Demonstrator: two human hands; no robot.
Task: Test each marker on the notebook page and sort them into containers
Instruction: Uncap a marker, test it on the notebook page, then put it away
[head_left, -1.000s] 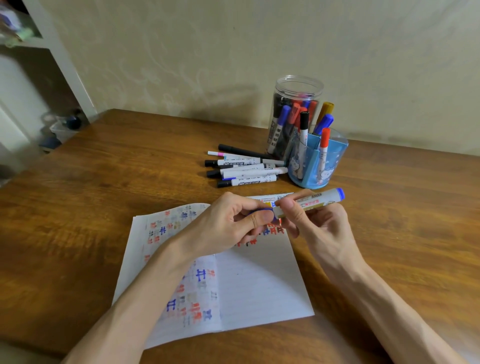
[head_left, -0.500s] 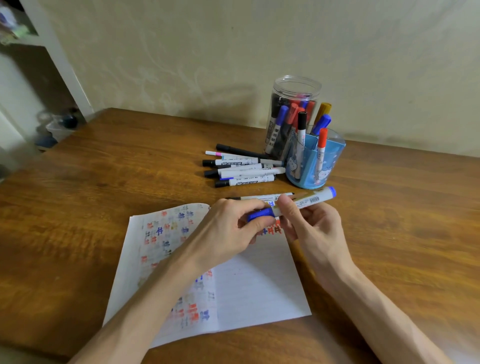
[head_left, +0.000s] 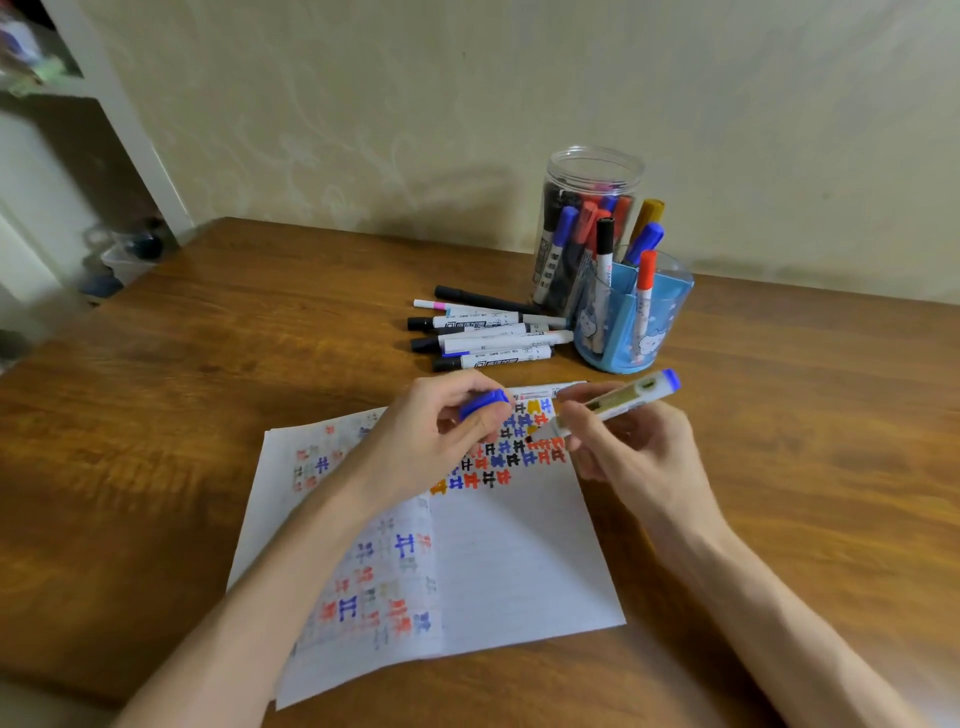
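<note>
Left hand (head_left: 431, 441): fingers curl around a blue cap (head_left: 483, 404), held just beside the marker (head_left: 618, 402), likely ready for recapping.
Right hand (head_left: 641, 457): thumb and fingers pinch the barrel like a pen.
Marker: uncapped, tilted, tip down at the coloured test marks; I cannot tell whether it touches the paper.
Notebook page (head_left: 519, 561): open flat on the wooden table (head_left: 208, 364), blank lines free below.
Containers: clear jar (head_left: 592, 171) and blue holder (head_left: 670, 312) side by side at the back, markers standing inside.
Loose markers (head_left: 488, 332): a row lying left of the holder, probably awaiting testing.
</note>
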